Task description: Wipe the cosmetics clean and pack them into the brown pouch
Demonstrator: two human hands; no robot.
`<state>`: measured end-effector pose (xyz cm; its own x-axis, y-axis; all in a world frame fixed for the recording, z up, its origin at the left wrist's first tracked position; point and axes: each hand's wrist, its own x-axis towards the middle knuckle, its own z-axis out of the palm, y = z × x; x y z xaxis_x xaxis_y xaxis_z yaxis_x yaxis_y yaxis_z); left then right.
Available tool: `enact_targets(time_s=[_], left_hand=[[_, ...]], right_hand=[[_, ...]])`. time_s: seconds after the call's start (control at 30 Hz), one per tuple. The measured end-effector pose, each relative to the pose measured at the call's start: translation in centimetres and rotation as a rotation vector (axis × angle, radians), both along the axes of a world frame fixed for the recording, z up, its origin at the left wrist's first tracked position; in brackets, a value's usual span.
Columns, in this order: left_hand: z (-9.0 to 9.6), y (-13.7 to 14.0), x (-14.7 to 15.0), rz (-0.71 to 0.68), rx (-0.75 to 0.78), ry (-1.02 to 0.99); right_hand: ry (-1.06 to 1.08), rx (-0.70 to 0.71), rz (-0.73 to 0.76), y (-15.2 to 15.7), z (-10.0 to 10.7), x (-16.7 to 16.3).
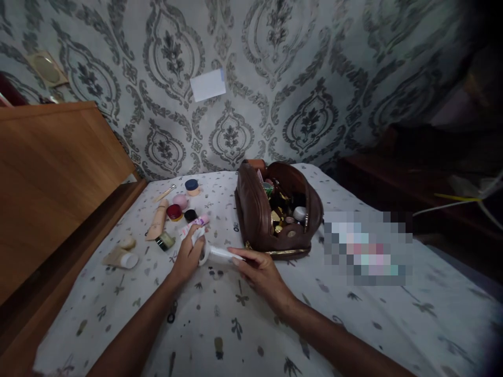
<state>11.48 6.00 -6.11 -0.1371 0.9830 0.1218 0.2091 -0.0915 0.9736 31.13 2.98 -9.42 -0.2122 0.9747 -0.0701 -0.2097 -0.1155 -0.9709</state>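
Note:
A slim white tube (222, 253) lies level between my two hands, above the patterned sheet. At its right end, the fingers of my right hand (261, 275) pinch it. My left hand (190, 254) is closed round a thin white piece (198, 236) that looks like a tissue or wipe, close to the tube's left end; whether it wraps the tube I cannot tell. Just beyond my left hand is a pink-and-white tube (202, 220). A brown cosmetic bag (251, 209) stands unzipped to the right, with several small containers inside, one a white-lidded jar (300, 213).
Left of my hands lie a dark red-lidded jar (174, 211), a black-lidded jar (190, 215), a beige tube (157, 220), a green jar (165, 241), a white-capped tube (121, 259) and a blue-lidded jar (192, 186). A wooden panel (58, 173) borders the left side; a blurred patch (369, 248) lies right.

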Motion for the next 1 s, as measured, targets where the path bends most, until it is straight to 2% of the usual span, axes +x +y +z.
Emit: enact_targets(time_s=[0.13,0.27,0.53,0.83,0.93,1.0], left_hand=[[-1.3,0.4,-0.1,0.043,-0.119,-0.175],[-2.0,0.6,0.0,0.068,-0.150,-0.252],[-1.2,0.8,0.8,-0.021,-0.205,-0.461],[-0.7,-0.2,2.1,-0.052,-0.177,-0.626],[-0.6,-0.9,2.7,-0.120,-0.147,-0.657],[-0.5,-1.3,2.9,-0.187,-0.148,-0.610]], right_hand=[[-0.033,0.055,-0.006,-0.1,0.1,-0.1],[-0.048,0.043,0.005,0.0,0.2,-0.2],[-0.061,0.047,0.032,0.3,0.3,0.1],[-0.061,0.035,0.189,-0.1,0.6,-0.2],[-0.070,0.046,0.213,-0.4,0.8,-0.2],[-0.074,0.052,0.221,-0.6,0.9,-0.3]])
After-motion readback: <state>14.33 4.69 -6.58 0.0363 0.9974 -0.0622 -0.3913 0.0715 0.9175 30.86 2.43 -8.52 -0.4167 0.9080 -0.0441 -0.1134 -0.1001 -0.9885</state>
